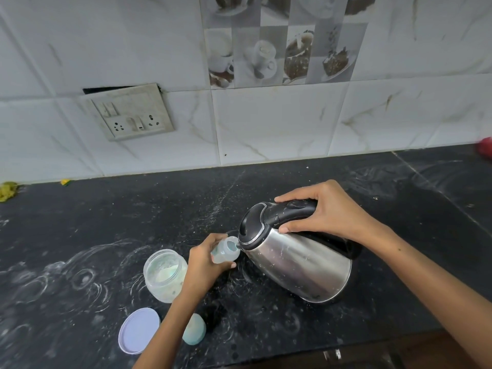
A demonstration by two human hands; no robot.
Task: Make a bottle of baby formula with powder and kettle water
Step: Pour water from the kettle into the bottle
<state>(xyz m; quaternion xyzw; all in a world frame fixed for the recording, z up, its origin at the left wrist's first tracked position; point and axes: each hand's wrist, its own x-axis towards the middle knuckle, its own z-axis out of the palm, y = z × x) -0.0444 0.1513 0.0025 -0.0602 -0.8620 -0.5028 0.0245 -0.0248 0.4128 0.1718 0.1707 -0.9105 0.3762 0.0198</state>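
Near edge of the worktop (80, 222): lilac lid (138, 330) and teal cap (195, 328) lie off, beside the opened powder jar (165, 274). Farther, the left hand (205, 265) grasps the tilted baby bottle (226, 250) at the kettle (295, 257) spout, the right hand (327, 211) clasping its handle. Filling appears underway; capping and mixing remain.

This is a kitchen in a home. The wall (266, 123) is covered with white tiles, and some tiles (282, 46) have pictures of cups and cakes on them. A dark stone counter (133, 214) runs along the wall. A plug socket (131, 113) sits in the wall above it. A shiny metal kettle (298, 259) is here too.
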